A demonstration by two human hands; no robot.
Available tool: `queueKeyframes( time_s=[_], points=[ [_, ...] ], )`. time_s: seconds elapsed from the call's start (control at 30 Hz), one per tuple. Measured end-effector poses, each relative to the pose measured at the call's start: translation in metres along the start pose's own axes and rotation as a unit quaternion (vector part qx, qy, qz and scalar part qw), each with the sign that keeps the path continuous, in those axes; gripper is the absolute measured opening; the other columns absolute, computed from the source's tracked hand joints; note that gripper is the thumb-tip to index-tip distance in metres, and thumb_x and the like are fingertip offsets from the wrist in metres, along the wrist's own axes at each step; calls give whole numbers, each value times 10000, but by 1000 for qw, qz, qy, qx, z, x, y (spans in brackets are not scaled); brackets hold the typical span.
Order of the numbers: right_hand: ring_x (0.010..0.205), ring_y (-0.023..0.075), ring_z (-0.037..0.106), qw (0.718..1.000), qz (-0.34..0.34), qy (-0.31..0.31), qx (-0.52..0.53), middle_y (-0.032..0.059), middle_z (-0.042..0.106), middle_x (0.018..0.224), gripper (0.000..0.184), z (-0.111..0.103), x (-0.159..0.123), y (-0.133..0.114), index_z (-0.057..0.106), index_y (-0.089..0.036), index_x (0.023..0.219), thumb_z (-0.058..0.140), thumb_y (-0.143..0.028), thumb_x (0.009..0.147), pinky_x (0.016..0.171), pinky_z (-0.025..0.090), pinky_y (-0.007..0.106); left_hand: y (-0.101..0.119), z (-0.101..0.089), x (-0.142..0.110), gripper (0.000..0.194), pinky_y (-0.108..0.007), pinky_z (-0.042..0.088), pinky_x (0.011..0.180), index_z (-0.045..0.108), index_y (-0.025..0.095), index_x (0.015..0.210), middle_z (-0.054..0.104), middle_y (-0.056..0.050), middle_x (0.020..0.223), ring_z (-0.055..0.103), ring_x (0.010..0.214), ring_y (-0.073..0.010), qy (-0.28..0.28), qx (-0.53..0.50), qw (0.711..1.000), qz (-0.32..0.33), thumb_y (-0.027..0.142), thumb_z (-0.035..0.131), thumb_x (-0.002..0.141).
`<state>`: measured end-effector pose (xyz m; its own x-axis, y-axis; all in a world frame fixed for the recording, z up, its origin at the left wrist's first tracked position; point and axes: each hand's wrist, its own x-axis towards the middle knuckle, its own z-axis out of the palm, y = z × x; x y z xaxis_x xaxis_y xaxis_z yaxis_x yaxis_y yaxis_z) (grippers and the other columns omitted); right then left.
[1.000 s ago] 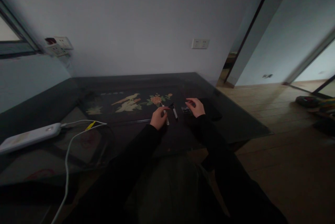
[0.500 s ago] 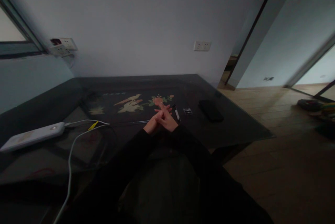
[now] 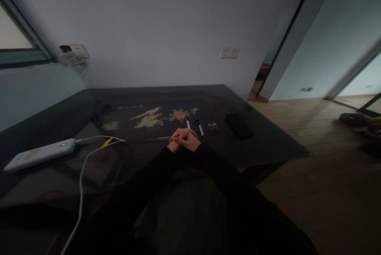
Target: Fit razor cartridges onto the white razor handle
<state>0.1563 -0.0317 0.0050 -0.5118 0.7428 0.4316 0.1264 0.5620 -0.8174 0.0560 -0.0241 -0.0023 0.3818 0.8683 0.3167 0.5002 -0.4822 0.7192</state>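
Note:
My left hand (image 3: 175, 144) and my right hand (image 3: 193, 143) are clasped together near the front edge of the dark table (image 3: 258, 147). Their fingers are folded over each other, and I see no object between them. Just beyond the fingertips lies a slim white-handled tool (image 3: 187, 122), its lower end hidden by the hands. A second slim tool (image 3: 201, 129), with a dark head and pale handle, lies to the right; its kind is too small to tell. Beside it sits a small clear item (image 3: 213, 126).
A black flat object (image 3: 239, 126) lies at the right. On the left, a white power bank (image 3: 41, 154) has a white cable (image 3: 81, 191) running off the front edge. Under the tabletop's glossy surface shows a bird-and-flower picture (image 3: 149, 120). Wall sockets (image 3: 229, 52) are behind.
My right hand's extended fingers have folded down, and both hands have drawn slightly back toward me into a clasp. The slim tool they covered now shows.

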Motion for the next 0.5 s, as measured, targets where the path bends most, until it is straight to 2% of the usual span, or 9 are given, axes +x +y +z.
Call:
queueKeyframes(
  time_s=[0.2,0.3,0.5],
  points=[
    [899,189,586,1000,-17,11,-4,25,634,877,200,1,1,-1,711,-204,818,555,-325,846,858,439,343,13,-8,-4,423,-283,526,868,708,309,1023,727,12,867,669,921,-185,-29,-35,999,9,197,330,870],
    [892,185,585,1000,-25,11,-14,30,628,874,178,1,2,-1,704,-192,813,555,-285,839,852,438,336,20,-11,-8,448,-277,526,833,701,276,1042,725,5,886,676,907,-176,-27,-31,999,9,195,287,894],
    [899,182,584,1000,-16,5,-24,27,627,886,150,1,2,1,703,-195,827,575,-272,823,854,439,328,22,-12,-8,450,-291,531,784,694,240,1067,727,-20,783,676,913,-200,-1,9,1000,13,176,289,882]
  ],
)
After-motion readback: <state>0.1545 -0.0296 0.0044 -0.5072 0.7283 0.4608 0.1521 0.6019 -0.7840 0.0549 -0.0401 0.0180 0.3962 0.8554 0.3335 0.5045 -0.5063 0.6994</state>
